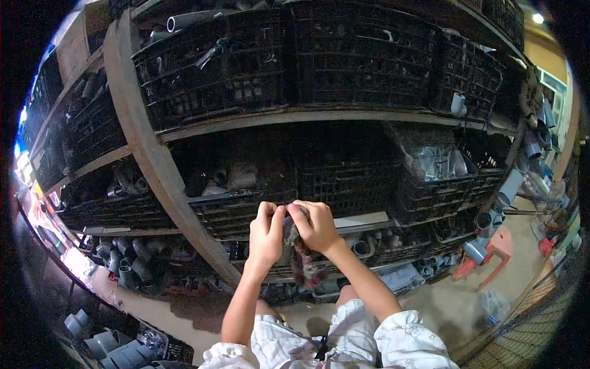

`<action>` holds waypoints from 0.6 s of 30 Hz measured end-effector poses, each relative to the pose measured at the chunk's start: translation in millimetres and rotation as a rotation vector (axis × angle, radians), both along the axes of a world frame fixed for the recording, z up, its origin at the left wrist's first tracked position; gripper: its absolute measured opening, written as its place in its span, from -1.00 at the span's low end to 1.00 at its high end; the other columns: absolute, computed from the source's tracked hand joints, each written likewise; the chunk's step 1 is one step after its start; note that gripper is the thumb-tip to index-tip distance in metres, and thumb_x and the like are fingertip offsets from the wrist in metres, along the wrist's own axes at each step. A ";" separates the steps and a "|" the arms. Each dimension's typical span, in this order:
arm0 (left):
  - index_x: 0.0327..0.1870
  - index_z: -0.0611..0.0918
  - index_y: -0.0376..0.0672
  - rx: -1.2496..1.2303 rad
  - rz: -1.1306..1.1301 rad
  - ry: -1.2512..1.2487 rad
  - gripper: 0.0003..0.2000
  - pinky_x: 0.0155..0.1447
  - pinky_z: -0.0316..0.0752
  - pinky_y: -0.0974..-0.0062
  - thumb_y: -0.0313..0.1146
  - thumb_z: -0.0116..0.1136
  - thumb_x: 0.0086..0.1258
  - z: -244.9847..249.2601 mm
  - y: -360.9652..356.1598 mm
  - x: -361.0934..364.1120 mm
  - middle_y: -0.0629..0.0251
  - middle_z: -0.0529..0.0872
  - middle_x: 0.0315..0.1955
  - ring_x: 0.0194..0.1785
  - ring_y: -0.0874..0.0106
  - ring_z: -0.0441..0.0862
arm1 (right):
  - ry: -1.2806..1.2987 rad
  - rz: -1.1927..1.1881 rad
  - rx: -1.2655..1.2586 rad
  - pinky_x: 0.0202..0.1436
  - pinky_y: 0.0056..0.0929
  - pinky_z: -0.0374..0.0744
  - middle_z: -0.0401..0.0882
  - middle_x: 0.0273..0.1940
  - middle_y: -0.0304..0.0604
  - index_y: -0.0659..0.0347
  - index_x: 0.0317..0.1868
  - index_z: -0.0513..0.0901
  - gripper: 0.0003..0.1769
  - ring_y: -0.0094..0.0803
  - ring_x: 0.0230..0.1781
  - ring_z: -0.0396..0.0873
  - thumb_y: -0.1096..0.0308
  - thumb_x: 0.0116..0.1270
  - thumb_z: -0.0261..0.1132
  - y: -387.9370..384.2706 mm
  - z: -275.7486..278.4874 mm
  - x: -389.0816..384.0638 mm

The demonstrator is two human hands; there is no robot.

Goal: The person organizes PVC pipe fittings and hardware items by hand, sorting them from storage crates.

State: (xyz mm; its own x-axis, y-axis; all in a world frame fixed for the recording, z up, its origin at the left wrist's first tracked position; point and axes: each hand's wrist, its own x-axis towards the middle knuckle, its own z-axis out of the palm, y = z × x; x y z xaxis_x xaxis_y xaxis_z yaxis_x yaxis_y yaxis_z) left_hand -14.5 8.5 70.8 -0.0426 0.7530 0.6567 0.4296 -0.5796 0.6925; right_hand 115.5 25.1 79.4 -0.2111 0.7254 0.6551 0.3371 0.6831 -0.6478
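In front of the shelves my left hand [265, 237] and my right hand [316, 229] are raised close together. Thumbs and curled fingers on both are pinched, with the fingertips almost meeting. From my right hand hangs a crumpled, dark grey and pink piece of cloth [305, 267], its lower end dangling above my lap. My left fingers are closed near its upper edge; whatever they pinch is hidden.
Black plastic crates [362, 58] fill the wooden shelves [258, 122] ahead. Several grey pipe fittings [126, 353] lie at lower left. A wooden post [153, 160] slants on the left. At right stand a red plastic stool [499, 243] and a netted surface [522, 329].
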 end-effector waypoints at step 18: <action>-0.63 0.43 -0.08 0.593 -0.210 0.788 -0.74 -0.50 0.17 0.48 -0.08 0.07 -0.09 11.3 7.0 -25.6 0.39 0.36 -0.86 -0.76 0.41 0.31 | 0.026 0.551 -0.635 -0.02 -0.46 0.28 0.40 -0.23 -0.08 0.37 0.00 0.30 -0.25 -0.43 -0.19 0.32 -0.23 0.28 -0.36 22.6 -54.4 -8.3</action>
State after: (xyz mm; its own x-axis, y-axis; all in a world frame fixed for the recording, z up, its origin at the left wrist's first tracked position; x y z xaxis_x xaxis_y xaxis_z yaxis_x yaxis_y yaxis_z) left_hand -40.2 15.6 82.1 0.6613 0.2380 0.7114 0.4902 -0.8549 -0.1697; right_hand 107.2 47.6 25.0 -0.6337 0.7555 0.1662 0.0422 0.2483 -0.9678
